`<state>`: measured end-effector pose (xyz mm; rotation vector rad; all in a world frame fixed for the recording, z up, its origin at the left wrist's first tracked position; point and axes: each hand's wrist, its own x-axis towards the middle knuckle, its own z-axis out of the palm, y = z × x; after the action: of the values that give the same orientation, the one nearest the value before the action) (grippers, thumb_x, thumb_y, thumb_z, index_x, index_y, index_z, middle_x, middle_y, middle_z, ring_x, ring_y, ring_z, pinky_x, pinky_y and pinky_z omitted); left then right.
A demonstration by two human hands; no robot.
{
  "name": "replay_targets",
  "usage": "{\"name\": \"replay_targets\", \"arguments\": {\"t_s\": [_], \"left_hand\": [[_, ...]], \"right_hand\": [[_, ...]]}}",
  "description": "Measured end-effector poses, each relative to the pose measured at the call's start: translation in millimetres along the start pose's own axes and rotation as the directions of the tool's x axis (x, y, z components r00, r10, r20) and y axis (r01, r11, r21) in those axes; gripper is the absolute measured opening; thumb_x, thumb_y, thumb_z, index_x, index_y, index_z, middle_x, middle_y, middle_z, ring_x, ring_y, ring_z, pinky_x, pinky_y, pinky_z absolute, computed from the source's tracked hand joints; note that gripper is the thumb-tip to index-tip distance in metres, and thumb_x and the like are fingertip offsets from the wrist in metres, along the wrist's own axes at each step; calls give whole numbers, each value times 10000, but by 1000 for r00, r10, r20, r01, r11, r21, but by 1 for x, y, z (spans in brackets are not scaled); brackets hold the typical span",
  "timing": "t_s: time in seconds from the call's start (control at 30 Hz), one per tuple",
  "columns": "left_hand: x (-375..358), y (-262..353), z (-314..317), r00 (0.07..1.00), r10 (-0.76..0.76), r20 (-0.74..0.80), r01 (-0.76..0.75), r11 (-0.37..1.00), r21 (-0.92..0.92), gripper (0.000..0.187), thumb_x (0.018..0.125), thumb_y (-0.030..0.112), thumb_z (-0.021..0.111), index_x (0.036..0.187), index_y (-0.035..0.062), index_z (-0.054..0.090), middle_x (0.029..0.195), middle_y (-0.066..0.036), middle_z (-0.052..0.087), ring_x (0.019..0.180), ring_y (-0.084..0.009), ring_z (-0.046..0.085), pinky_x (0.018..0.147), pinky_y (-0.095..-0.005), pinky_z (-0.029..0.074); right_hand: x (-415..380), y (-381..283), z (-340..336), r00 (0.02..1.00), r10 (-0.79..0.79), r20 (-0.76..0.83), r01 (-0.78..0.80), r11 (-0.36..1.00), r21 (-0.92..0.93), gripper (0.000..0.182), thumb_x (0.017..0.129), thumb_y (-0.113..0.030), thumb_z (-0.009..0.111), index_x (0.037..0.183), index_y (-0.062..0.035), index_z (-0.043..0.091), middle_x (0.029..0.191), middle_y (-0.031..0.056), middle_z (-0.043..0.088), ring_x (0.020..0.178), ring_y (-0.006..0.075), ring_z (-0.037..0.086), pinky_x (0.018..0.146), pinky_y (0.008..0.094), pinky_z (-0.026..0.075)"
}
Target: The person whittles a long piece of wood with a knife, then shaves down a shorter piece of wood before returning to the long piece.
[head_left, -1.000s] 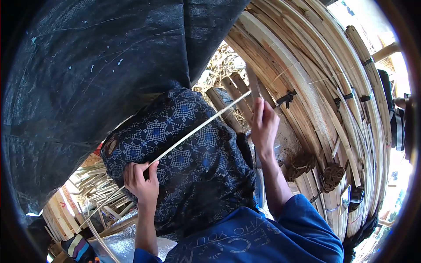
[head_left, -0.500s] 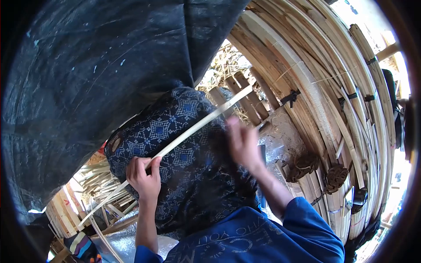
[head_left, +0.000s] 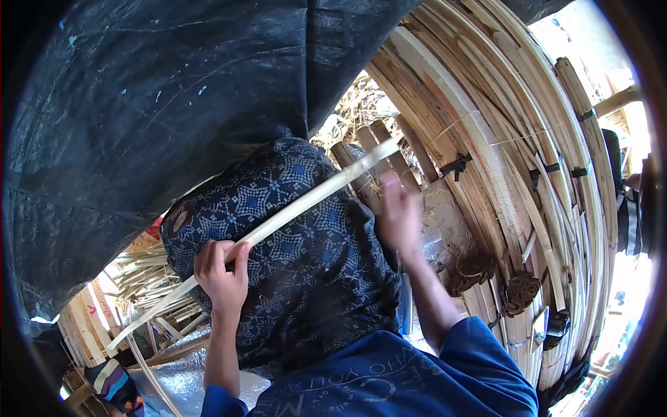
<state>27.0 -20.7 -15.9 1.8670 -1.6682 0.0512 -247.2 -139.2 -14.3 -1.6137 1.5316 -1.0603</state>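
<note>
Tarpaulin (head_left: 139,111), black, hangs at far left. Left hand (head_left: 221,272) is closed around a pale bamboo strip (head_left: 306,198) lying slantwise over patterned cloth (head_left: 292,257); likely mid-trimming, needing a steady strip next. Right hand (head_left: 399,212) is blurred near the strip's far end, grip unclear. Stacked bamboo slats (head_left: 500,174) fill the right.

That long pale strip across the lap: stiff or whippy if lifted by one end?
Probably springy: the bamboo strip is long and thin, yet spans straight from the left hand toward the right hand. Likely light. Its smooth pale face may slip through fingers.
</note>
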Motion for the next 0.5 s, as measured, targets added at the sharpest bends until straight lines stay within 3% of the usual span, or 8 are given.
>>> {"name": "replay_targets", "arguments": {"t_s": [0.03, 0.1, 0.13, 0.23, 0.27, 0.37, 0.43, 0.5], "left_hand": [[0, 1, -1, 1000, 11, 0, -11, 1000, 0, 259, 857, 254, 693, 776, 51, 553, 713, -68, 559, 632, -262, 548, 592, -384, 393], [1, 1, -2, 999, 5, 43, -6, 1000, 17, 241, 869, 261, 672, 830, 42, 578, 728, -75, 563, 646, -270, 551, 612, -394, 392], [-1, -1, -2, 999, 7, 53, -8, 1000, 21, 233, 880, 263, 653, 867, 39, 592, 731, -77, 565, 659, -272, 557, 624, -392, 391], [-2, -2, 1, 997, 24, 79, -29, 997, 75, 236, 892, 268, 634, 865, 38, 590, 742, -78, 572, 672, -271, 561, 622, -393, 387], [-3, -1, 0, 997, 25, 79, -31, 997, 71, 236, 892, 268, 634, 865, 38, 590, 742, -78, 572, 672, -271, 561, 622, -393, 387], [1, -2, -2, 993, 30, 112, -38, 997, 74, 236, 902, 268, 619, 862, 38, 586, 728, -78, 572, 655, -270, 559, 615, -394, 383], [1, 1, -1, 996, 36, 85, -41, 998, 53, 232, 906, 263, 612, 850, 41, 577, 700, -79, 563, 627, -275, 548, 611, -395, 380], [-1, 0, -1, 991, -5, 136, -4, 998, 61, 246, 910, 270, 608, 822, 44, 564, 680, -84, 553, 613, -283, 544, 614, -394, 388]], "right_hand": [[-12, 18, 27, 998, -41, -43, 40, 999, -21, 470, 1009, -334, 447, 743, 10, 626, 514, 3, 463, 507, 101, 425, 460, 307, 300], [5, 6, -1, 994, 111, -14, -109, 991, 78, 494, 1014, -355, 428, 742, -1, 639, 505, -3, 468, 475, 103, 429, 440, 316, 316], [18, -4, -16, 957, 289, -23, -277, 934, 228, 516, 1017, -389, 407, 749, -15, 641, 497, -7, 471, 440, 93, 426, 409, 300, 310], [23, 17, -17, 977, 201, -74, -204, 978, -38, 501, 1029, -378, 386, 744, -28, 603, 490, -33, 443, 427, 61, 402, 385, 258, 255], [12, 19, 4, 971, 225, -76, -195, 938, 285, 484, 1024, -364, 411, 708, -35, 571, 490, -44, 420, 421, 64, 365, 388, 260, 254], [22, 10, -36, 954, 289, -76, -260, 929, 262, 477, 1008, -394, 451, 612, -128, 464, 490, -60, 375, 423, 41, 322, 385, 246, 223], [34, -8, -57, 911, 300, -284, -190, 915, 357, 499, 1008, -424, 428, 578, -171, 406, 459, -87, 325, 372, 31, 265, 336, 242, 185], [35, -24, -66, 912, 262, -315, -99, 887, 451, 496, 1000, -431, 439, 575, -182, 382, 444, -98, 299, 353, 27, 262, 316, 243, 174]]}}
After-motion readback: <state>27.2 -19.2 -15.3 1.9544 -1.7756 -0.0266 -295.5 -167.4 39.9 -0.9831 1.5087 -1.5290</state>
